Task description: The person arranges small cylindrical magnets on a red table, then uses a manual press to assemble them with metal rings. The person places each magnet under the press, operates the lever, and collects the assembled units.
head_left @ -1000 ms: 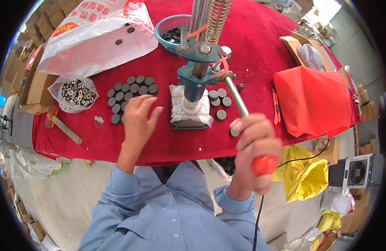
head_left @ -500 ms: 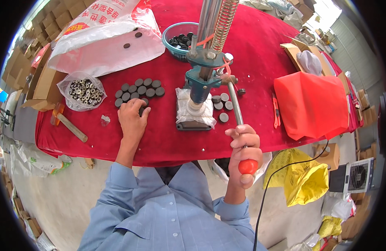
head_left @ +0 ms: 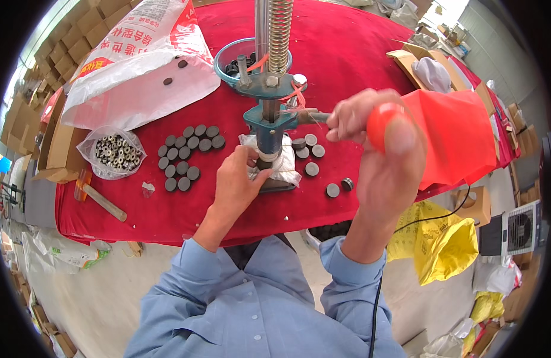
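At the bench press, the blue-green ram (head_left: 269, 136) with its white collar stands over a base wrapped in white cloth (head_left: 286, 173). My left hand (head_left: 236, 182) reaches under the collar, thumb and forefinger closed on a dark disc (head_left: 263, 164) that is mostly covered. My right hand (head_left: 386, 149), raised and blurred, grips the press lever near its red ball knob (head_left: 385, 126). The metal lever rod (head_left: 318, 117) runs from the press into that hand. Several dark grey discs (head_left: 183, 153) lie left of the press, with more discs (head_left: 312, 169) to its right.
Beyond the press stands a blue bowl (head_left: 227, 52) of black discs. At left are a white sack (head_left: 144, 98), a bag of small metal parts (head_left: 115, 153) and a hammer (head_left: 105, 203). A red bag (head_left: 457, 143) and a black cable (head_left: 433, 224) are at right.
My left hand has moved right, from the loose discs to under the ram. My right hand has swung the lever upward. Two discs now show near the front right of the press.
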Tool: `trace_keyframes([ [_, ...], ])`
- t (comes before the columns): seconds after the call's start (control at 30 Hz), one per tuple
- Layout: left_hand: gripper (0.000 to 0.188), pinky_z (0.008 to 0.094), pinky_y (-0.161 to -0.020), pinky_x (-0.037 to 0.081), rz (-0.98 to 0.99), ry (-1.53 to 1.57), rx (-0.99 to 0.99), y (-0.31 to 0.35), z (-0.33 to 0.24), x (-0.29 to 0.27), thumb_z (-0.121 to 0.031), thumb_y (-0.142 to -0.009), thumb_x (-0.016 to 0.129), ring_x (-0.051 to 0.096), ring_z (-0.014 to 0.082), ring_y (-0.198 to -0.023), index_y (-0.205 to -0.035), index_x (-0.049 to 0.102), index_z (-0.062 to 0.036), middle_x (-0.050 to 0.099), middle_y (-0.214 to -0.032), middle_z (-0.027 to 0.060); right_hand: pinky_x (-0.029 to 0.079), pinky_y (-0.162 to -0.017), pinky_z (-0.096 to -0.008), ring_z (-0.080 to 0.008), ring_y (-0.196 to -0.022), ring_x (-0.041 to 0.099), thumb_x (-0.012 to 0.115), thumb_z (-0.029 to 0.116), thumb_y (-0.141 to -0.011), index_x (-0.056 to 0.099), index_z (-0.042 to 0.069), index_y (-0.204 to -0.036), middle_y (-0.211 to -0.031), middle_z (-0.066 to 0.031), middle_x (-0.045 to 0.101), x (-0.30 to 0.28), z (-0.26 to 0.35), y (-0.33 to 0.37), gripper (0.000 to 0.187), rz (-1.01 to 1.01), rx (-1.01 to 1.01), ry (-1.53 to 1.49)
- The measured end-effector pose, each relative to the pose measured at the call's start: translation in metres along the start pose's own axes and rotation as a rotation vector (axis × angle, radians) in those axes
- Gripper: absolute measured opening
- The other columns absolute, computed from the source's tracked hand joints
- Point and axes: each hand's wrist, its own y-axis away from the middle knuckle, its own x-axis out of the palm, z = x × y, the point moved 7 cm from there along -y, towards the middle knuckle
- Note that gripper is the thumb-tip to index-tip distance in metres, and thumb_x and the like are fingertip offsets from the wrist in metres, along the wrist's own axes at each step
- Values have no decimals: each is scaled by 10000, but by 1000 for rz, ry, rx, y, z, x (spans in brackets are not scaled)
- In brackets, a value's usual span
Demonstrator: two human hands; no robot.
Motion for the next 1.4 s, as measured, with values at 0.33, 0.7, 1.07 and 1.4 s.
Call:
trace_keyframes([
  [0.33,633,452,-956,561,55,14,-2,-7,13,-7,-173,-756,956,672,359,-1099,-1275,639,2,688,-1229,191,529,-757,-402,-266,-823,631,641,546,-966,655,-1,-896,-832,-114,637,-1,-5,51,551,-54,-142,-15],
  [0.7,369,456,-964,537,53,-425,87,-8,78,-31,-98,-912,779,631,349,-1149,-1278,742,-68,638,-1363,140,544,-871,-488,-367,-987,648,655,606,-938,661,49,-899,-884,-133,656,-10,-25,109,559,-25,-198,49],
  [1.07,279,380,-768,581,-39,-94,-73,6,62,-35,-60,-812,847,708,249,-850,-1085,789,-70,764,-1029,89,561,-673,-276,-98,-727,637,662,538,-984,708,44,-920,-807,-8,655,4,-11,-28,501,-89,213,-18],
  [1.4,504,297,-754,572,-54,129,-42,-1,12,-8,-42,-784,918,693,127,-850,-1236,696,-10,772,-1028,79,612,-654,-350,-184,-765,685,616,580,-990,667,53,-941,-814,-59,658,2,-12,-45,532,-73,231,113],
])
